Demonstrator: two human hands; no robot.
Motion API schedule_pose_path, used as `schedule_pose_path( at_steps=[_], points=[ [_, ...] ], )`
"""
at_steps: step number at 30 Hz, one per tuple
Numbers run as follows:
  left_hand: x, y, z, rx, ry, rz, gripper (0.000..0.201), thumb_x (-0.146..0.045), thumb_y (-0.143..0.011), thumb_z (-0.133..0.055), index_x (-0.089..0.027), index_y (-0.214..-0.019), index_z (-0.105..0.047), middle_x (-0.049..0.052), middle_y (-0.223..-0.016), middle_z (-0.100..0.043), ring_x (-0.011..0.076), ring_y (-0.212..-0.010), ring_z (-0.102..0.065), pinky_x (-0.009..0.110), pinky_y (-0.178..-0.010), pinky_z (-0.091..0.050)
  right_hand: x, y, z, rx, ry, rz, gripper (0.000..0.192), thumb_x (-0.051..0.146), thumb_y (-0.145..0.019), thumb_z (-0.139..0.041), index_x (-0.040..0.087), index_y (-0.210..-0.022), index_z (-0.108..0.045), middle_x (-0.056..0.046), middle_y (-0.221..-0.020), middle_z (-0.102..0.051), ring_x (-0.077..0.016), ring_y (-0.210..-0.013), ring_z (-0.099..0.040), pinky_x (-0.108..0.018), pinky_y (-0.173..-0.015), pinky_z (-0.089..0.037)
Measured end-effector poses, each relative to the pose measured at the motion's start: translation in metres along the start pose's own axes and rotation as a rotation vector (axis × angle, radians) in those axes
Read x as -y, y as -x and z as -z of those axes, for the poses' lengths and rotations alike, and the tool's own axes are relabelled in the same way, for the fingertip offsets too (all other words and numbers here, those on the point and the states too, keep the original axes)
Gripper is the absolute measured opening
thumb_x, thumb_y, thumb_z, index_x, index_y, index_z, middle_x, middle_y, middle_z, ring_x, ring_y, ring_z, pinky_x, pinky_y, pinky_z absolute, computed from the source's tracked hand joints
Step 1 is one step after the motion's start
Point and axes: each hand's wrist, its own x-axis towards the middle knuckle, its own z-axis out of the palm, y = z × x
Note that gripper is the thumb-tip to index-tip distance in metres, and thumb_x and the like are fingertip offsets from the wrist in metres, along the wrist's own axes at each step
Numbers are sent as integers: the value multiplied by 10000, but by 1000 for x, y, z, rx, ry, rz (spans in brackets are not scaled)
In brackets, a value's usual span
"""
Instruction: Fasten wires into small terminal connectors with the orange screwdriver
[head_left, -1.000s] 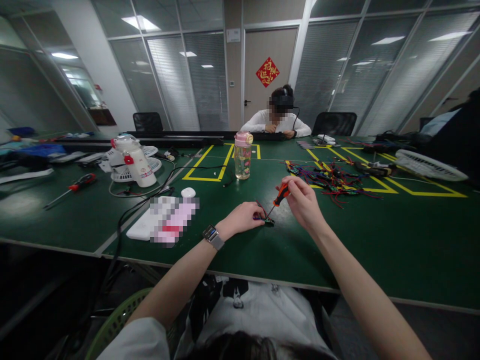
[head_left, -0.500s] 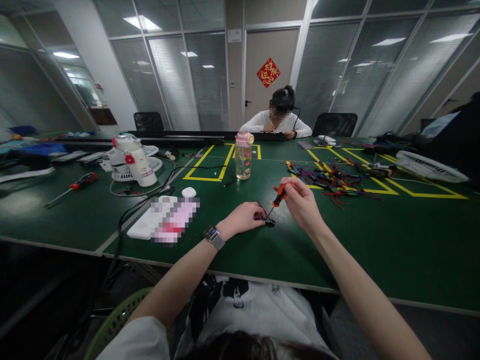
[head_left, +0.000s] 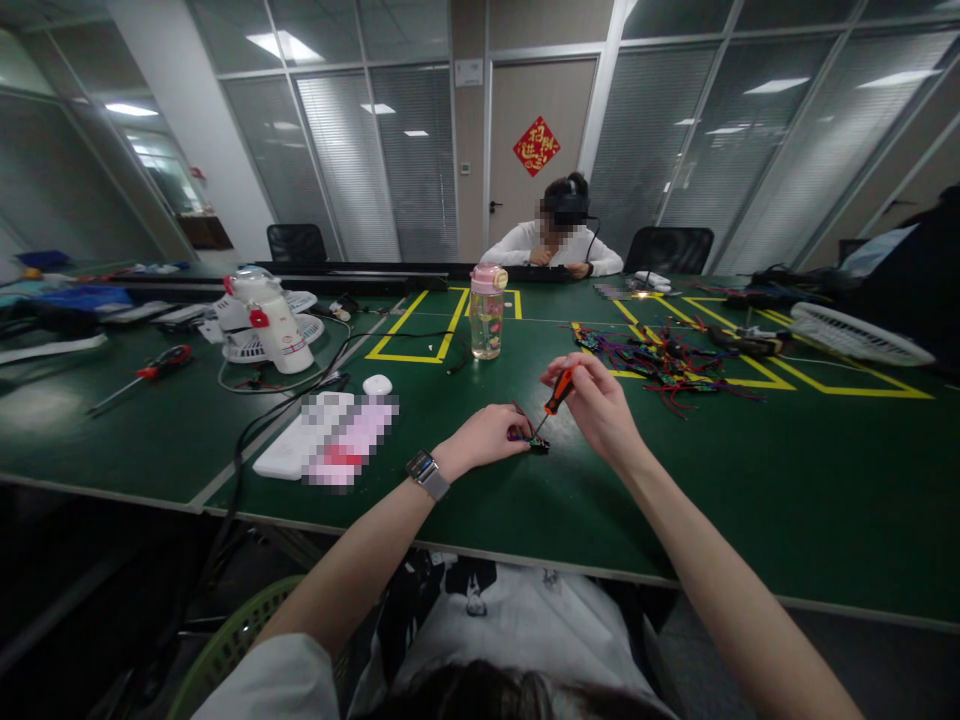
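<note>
On the green table (head_left: 645, 510), my left hand (head_left: 495, 437) is closed on a small green circuit board (head_left: 538, 443) with dark wires, pinning it near the tabletop. My right hand (head_left: 592, 390) grips an orange and black screwdriver (head_left: 558, 393) by its handle. The screwdriver tilts, its thin shaft pointing down and left, with the tip at the board. What exactly the tip touches is too small to make out. A watch is on my left wrist.
A pink-lidded bottle (head_left: 487, 315) stands beyond my hands. Tangled wired boards (head_left: 660, 355) lie to the right. At left are a white power bank (head_left: 296, 440), a white earbud case (head_left: 377, 384), a white flask (head_left: 277, 325) and another screwdriver (head_left: 142, 378). Across sits a person (head_left: 525, 240).
My right hand and the screwdriver have shifted very slightly to the left. My left hand and the circuit board stay in place.
</note>
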Motion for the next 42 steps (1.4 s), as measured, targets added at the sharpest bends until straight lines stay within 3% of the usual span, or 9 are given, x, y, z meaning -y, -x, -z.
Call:
schedule_pose_path(
  at_steps=[4,9,13,17,21,26,33,37,42],
  points=[
    [0,0,0,-6,-2,-18,114,-234,-872,-742,-149,-944,-762,59,-993,-717,171,-850,-666,235,-765,-478,0,-2,4,35,-47,-63,240,461,-739,-845,295,-849,-711,35,-828,-654,-138,-785,-630,-378,-959,-552],
    [-4,1,2,-1,0,-6,100,-214,-875,-732,-164,-956,-763,52,-1011,-721,169,-872,-671,231,-792,-485,4,-2,4,67,-2,-111,334,514,-805,-770,311,-1061,-699,6,-850,-707,-165,-802,-663,-363,-883,-563],
    [-3,1,2,-5,-7,-13,98,-225,-873,-736,-163,-945,-763,51,-994,-717,168,-859,-665,233,-781,-480,4,-1,1,56,-1,-64,254,518,-842,-729,302,-964,-676,-1,-877,-719,-175,-803,-684,-351,-822,-565],
    [0,1,0,-8,-5,-16,113,-238,-873,-740,-164,-956,-762,52,-1006,-714,171,-864,-664,237,-779,-480,1,-1,2,38,51,6,256,524,-834,-735,286,-903,-670,-8,-912,-697,-185,-874,-668,-369,-882,-553],
    [-1,1,1,-1,-1,-1,123,-246,-873,-741,-160,-958,-762,54,-1002,-716,173,-857,-666,242,-771,-482,0,-3,7,26,147,40,275,528,-789,-777,281,-862,-680,2,-864,-646,-170,-826,-615,-356,-868,-554],
    [-2,1,1,-5,-3,-11,112,-237,-875,-740,-153,-946,-764,57,-995,-718,171,-846,-667,244,-771,-482,4,-3,10,126,184,-4,291,543,-846,-719,280,-970,-716,-16,-884,-679,-180,-843,-641,-332,-809,-540],
    [-2,2,1,-6,10,-5,104,-214,-863,-740,-161,-949,-769,57,-1015,-721,173,-858,-676,245,-790,-495,13,-5,2,250,470,112,275,451,-1013,-494,242,-1014,-672,-30,-907,-673,-172,-809,-628,-330,-775,-509],
    [-1,1,0,-16,12,-5,103,-244,-879,-724,-160,-921,-765,51,-1002,-726,168,-842,-676,239,-781,-497,29,-14,-2,334,654,195,190,416,-919,-660,231,-915,-702,-43,-935,-635,-199,-921,-602,-338,-832,-499],
    [-1,1,-1,-14,-3,-14,98,-237,-872,-730,-167,-928,-767,49,-1011,-724,176,-855,-676,246,-784,-496,42,-25,-5,459,635,49,214,422,-892,-682,222,-904,-757,-58,-949,-645,-195,-866,-620,-333,-765,-515]
  ],
)
